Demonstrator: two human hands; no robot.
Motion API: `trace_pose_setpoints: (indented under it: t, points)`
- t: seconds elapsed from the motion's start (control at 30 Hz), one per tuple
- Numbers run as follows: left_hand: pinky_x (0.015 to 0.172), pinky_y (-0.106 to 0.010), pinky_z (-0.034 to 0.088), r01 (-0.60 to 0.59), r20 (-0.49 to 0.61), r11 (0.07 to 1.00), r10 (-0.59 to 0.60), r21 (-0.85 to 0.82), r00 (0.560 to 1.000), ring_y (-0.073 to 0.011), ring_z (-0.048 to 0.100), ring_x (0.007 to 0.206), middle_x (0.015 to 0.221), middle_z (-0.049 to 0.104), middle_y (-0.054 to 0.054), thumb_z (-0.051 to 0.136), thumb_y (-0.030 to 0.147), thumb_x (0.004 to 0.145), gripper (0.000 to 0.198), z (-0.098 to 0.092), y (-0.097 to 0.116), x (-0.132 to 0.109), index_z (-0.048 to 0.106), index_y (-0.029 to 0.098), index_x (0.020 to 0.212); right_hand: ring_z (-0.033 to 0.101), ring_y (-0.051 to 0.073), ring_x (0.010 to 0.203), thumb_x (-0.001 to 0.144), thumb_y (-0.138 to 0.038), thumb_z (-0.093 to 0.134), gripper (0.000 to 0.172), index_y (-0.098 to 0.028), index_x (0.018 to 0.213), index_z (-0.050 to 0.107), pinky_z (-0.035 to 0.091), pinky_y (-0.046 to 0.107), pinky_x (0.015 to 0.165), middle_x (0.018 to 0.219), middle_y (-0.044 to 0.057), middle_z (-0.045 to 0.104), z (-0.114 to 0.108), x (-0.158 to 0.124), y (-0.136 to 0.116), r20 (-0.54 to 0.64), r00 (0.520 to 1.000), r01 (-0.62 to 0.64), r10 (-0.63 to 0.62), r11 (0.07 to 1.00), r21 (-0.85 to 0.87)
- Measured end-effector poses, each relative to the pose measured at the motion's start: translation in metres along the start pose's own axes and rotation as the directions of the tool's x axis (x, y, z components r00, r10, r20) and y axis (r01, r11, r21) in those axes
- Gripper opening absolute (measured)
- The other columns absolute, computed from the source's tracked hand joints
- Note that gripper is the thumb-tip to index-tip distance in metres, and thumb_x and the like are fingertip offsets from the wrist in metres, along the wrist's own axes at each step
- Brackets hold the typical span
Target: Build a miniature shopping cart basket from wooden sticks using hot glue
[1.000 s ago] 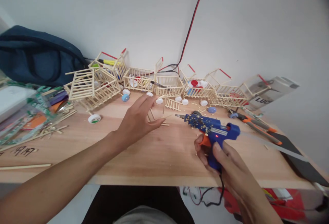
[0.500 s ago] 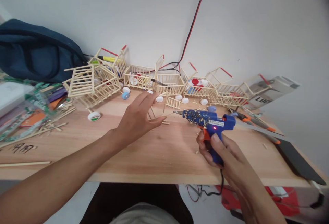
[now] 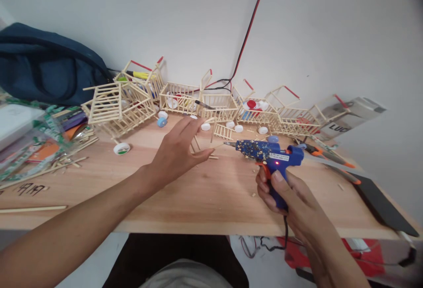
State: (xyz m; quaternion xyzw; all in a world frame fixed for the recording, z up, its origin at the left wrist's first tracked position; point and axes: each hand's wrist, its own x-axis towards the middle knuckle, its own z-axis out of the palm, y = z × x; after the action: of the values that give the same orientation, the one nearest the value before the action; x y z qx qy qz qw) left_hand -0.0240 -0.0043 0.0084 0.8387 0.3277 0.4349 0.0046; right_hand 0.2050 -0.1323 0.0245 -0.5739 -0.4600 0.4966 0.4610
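My right hand (image 3: 288, 195) grips a blue hot glue gun (image 3: 270, 158) by its handle, nozzle pointing left over the wooden table (image 3: 198, 195). A red light glows on the gun's side. My left hand (image 3: 176, 151) reaches forward with fingers stretched apart, hovering over a few loose thin sticks (image 3: 208, 147) and a small stick ladder piece (image 3: 223, 132). It holds nothing. A row of small carts built from sticks (image 3: 214, 105) lines the wall behind both hands.
A dark blue bag (image 3: 46, 65) lies at the back left above packets of craft supplies (image 3: 29, 142). Bottle caps (image 3: 121, 148) are scattered near the carts. Pliers with orange handles (image 3: 327, 158) and a black strip (image 3: 380, 204) lie at right. A red-black cable (image 3: 247, 32) runs up the wall.
My right hand has lifted the glue gun slightly and carried it a little left and toward the carts. My left hand has stayed almost still above the sticks.
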Motion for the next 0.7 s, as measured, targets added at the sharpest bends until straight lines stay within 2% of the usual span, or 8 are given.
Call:
trace_pose_setpoints:
  t: [0.23, 0.7]
  points:
    - [0.083, -0.035, 0.052, -0.018, -0.011, 1.0, 0.018, 0.019, 1.0, -0.0217, 0.06, 0.097, 0.098, 0.063, -0.007, 0.073, 0.025, 0.077, 0.051, -0.0001, 0.0005, 0.0005, 0.05, 0.014, 0.121, 0.034, 0.007, 0.053, 0.089, -0.054, 0.054, 0.037, -0.019, 0.078, 0.048, 0.018, 0.023, 0.045, 0.068, -0.002, 0.038, 0.0027, 0.0003, -0.003, 0.005, 0.999, 0.035, -0.035, 0.999, 0.008]
    - [0.082, -0.034, 0.051, -0.014, -0.009, 1.0, 0.014, 0.018, 1.0, -0.0209, 0.059, 0.094, 0.097, 0.061, -0.007, 0.072, 0.026, 0.077, 0.05, -0.0006, -0.0002, 0.0003, 0.05, 0.015, 0.121, 0.033, 0.009, 0.054, 0.089, -0.055, 0.052, 0.038, -0.02, 0.077, 0.042, 0.016, 0.024, 0.046, 0.069, -0.003, 0.035, 0.0041, -0.0018, -0.0063, 0.002, 1.0, 0.02, -0.02, 1.0, -0.019]
